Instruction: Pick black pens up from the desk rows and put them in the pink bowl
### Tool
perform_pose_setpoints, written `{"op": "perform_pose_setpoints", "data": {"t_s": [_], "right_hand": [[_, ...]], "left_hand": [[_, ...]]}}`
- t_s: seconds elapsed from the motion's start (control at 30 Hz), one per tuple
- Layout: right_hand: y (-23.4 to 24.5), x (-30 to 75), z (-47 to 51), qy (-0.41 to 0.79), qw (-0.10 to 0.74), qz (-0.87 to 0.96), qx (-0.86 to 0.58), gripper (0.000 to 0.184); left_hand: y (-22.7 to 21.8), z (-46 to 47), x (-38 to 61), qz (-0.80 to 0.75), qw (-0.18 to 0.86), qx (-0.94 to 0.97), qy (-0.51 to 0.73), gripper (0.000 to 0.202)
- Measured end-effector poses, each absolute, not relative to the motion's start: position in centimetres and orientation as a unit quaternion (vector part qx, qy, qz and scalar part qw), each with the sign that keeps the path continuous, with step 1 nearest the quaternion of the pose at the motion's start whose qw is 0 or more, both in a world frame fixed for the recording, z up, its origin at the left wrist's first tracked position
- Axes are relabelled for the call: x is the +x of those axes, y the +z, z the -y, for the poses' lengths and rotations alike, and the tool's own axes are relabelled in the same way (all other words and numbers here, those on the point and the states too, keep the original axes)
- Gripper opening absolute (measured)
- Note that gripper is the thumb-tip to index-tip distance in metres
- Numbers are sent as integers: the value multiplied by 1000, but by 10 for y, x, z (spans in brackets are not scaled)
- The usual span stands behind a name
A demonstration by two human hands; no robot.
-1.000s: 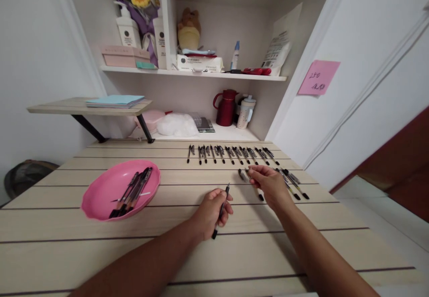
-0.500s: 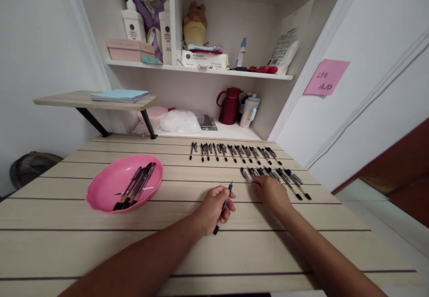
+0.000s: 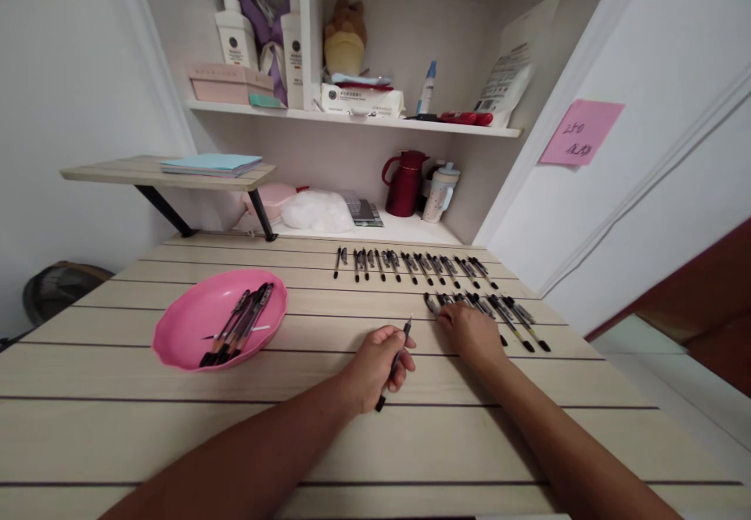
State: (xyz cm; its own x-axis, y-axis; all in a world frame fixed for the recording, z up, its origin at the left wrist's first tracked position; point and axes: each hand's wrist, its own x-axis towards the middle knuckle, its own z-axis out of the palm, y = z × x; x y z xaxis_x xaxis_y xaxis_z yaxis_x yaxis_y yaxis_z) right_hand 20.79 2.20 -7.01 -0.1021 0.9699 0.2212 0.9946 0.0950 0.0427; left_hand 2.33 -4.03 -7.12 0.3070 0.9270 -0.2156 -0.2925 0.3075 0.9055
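My left hand (image 3: 384,364) is closed around an uncapped pen (image 3: 401,348), its tip pointing up and away and its black end down toward me. My right hand (image 3: 472,332) rests low over the near row of pens (image 3: 516,324), fingers curled down at its left end. Its fingertips are hidden, so I cannot tell what they pinch. A black pen cap (image 3: 431,303) lies just beyond and left of those fingers. To the left, a pink scalloped bowl (image 3: 181,332) holds several pens (image 3: 240,324).
A far row of pens with caps beside them (image 3: 414,267) crosses the back of the slatted table (image 3: 317,457). A small raised shelf (image 3: 117,172) stands at the back left. Behind are a red jug (image 3: 404,184), a pale bottle (image 3: 440,194) and a white plastic bag (image 3: 320,213).
My right hand has shifted slightly back over the near row, and a black pen end now shows beside it. My left hand keeps its hold on the pen. The view has moved a little.
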Motion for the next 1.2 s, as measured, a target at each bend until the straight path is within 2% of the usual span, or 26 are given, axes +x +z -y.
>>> {"op": "perform_pose_setpoints", "data": {"t_s": [0.17, 0.3, 0.37, 0.47, 0.53, 0.6, 0.73, 0.83, 1.03, 1.2], "right_hand": [[-67, 208, -21, -95, 71, 734, -669, 26], [-56, 207, -9, -65, 131, 726, -672, 23], [-51, 201, 4, 14, 176, 730, -661, 27], [-51, 183, 32, 230, 221, 739, -594, 37], [-56, 168, 50, 336, 241, 727, -548, 33], [-62, 156, 64, 362, 267, 719, -530, 26], [-69, 148, 70, 337, 291, 715, -539, 23], [-67, 159, 57, 298, 276, 721, -562, 24], [-67, 192, 23, 63, 161, 728, -664, 25], [-74, 197, 17, -33, 102, 720, -685, 23]], "left_hand": [[-71, 41, 23, -400, 706, 391, 435, 26], [-70, 42, 22, -386, 721, 358, 450, 23], [-70, 40, 22, -356, 737, 316, 479, 20], [-70, 37, 21, -289, 759, 236, 534, 17], [-70, 34, 21, -261, 759, 199, 563, 16], [-69, 32, 21, -250, 752, 181, 583, 15], [-69, 32, 20, -250, 751, 176, 585, 15], [-69, 31, 19, -265, 761, 172, 566, 18], [-69, 32, 16, -307, 772, 185, 525, 26], [-68, 33, 16, -312, 770, 205, 518, 26]]}}
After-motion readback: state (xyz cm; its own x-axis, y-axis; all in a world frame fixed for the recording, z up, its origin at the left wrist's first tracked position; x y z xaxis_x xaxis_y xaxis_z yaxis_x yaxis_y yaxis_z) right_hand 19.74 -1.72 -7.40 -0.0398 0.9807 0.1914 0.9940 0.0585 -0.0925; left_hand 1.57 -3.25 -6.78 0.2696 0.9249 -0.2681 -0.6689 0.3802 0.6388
